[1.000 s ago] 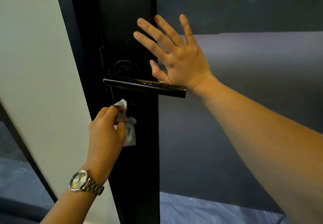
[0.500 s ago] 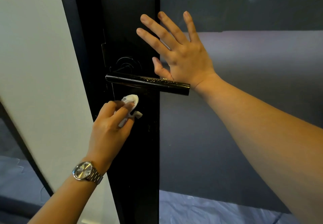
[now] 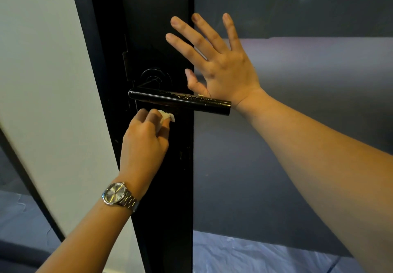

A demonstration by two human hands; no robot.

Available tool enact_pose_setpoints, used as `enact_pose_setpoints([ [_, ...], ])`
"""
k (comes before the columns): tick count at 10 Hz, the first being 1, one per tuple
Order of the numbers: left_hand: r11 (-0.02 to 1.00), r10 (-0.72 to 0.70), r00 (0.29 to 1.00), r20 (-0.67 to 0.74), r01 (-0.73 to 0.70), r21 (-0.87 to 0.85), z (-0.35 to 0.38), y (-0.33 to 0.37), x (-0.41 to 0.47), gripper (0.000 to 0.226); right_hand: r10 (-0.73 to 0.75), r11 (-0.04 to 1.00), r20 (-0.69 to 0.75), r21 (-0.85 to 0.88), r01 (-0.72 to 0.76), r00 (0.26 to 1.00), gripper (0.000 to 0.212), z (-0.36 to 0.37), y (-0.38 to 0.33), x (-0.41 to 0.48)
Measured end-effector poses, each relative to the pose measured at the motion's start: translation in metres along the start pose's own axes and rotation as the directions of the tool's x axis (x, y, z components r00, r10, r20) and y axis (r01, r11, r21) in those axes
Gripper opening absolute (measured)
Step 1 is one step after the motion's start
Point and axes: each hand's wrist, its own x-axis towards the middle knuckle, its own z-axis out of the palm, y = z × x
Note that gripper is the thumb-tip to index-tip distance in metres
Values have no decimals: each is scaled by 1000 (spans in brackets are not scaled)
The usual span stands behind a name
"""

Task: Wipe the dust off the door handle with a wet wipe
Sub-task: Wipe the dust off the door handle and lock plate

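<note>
The door handle (image 3: 179, 101) is a long black bar that sticks out sideways from the black door frame (image 3: 153, 17), with its free end pointing to the right. It is shiny, and there are pale specks along the top of its right half. Just under the bar, near its left end, is the white wet wipe (image 3: 167, 117). It is scrunched up small and only a little bit peeks out. The left hand (image 3: 144, 143) is closed tight around the wipe, with the fingers curled over it and pushing it at the dark plate below the handle. A second ago this hand was lower down and more of the wipe hung loose; now the hand has moved up, so the wipe is right below the bar, maybe touching it, but I cannot tell for sure. A silver watch (image 3: 119, 196) is on that wrist. The right hand (image 3: 217, 64) is flat and wide open, fingers spread, holding nothing. It rests against the grey glass panel (image 3: 297, 145) just above the handle's right end, about where it was before.
</note>
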Motion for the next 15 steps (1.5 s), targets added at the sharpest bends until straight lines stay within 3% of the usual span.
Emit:
enact_pose_setpoints([
  [2, 989, 143, 981, 134, -147, 25, -10, -19, -22, 36, 0, 1000, -7, -4, 0, 1000, 53, 3, 0, 0],
  [5, 998, 55, 998, -11, -55, 35, -6, 3, 2, 30, -1, 1000, -8, -13, 0, 1000, 53, 4, 0, 0],
  [6, 990, -106, 993, -59, 100, -101, -10, 3, 9, 28, 0, 1000, -19, -12, 0, 1000, 53, 3, 0, 0],
  [7, 944, -243, 969, -40, 227, -240, -20, -4, 11, 39, -3, 1000, -22, -13, 2, 1000, 53, 3, -1, -1],
  [8, 928, -261, 948, -183, 194, -319, -32, -5, 7, 45, -3, 1000, -25, -6, 3, 1000, 53, 2, 0, 0],
  [9, 828, -373, 894, -248, 200, -524, -41, -4, 9, 40, 3, 1000, -28, 3, -3, 1000, 53, 1, -1, 0],
  [10, 910, -271, 955, -122, 213, -355, -29, -3, 10, 16, -2, 1000, -24, 6, 2, 1000, 53, 1, -1, 1],
  [11, 994, -79, 996, -35, 76, -74, -6, 3, -2, 16, 1, 1000, -24, 1, -1, 1000, 53, 1, 0, 0],
  [12, 977, 196, 973, 125, -205, 64, 3, 8, -7, 15, -3, 1000, -28, -15, 3, 1000, 52, 2, -1, -1],
  [13, 954, 263, 949, 173, -283, 101, 3, 1, -5, 19, -3, 1000, -20, -3, 3, 1000, 53, 2, 0, 0],
  [14, 999, 27, 1000, -14, -27, 18, -1, -2, -2, 24, -1, 1000, -12, -5, 1, 1000, 53, 2, 0, -1],
  [15, 972, 173, 982, 82, -184, 150, 0, -3, -4, 23, -2, 1000, -16, 6, 2, 1000, 52, 2, -1, 0],
])
